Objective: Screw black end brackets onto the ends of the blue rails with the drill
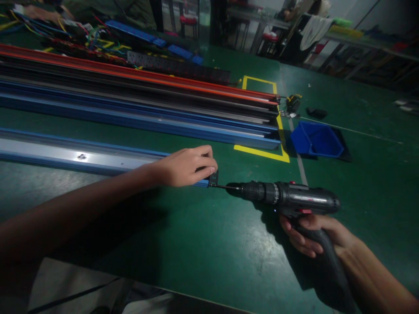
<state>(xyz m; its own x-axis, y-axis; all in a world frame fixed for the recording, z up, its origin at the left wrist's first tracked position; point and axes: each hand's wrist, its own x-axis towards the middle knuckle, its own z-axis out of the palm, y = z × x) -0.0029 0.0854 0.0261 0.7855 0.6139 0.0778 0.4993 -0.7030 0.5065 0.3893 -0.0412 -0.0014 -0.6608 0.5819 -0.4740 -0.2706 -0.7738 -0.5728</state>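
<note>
My right hand (310, 237) is wrapped round the handle of a black cordless drill (294, 198) with red buttons. Its long thin bit points left and meets the end of a blue metal channel (124, 159) at a small black end bracket (214, 178). Over that same end lies my left hand (190, 165), its fingers curled down and closed on the channel's end by the bracket. The channel lies flat, with its silvery inner face up, and runs out of view to the left. My left fingertips partly hide the bracket.
Beyond lie several long blue, black and orange channels (163, 74), their ends inside a yellow tape outline (262, 152). A blue bin (316, 139) stands right on the green table (212, 244). Wires (94, 39), a black strip (180, 67) and another person's hand (42, 14) are at the back left.
</note>
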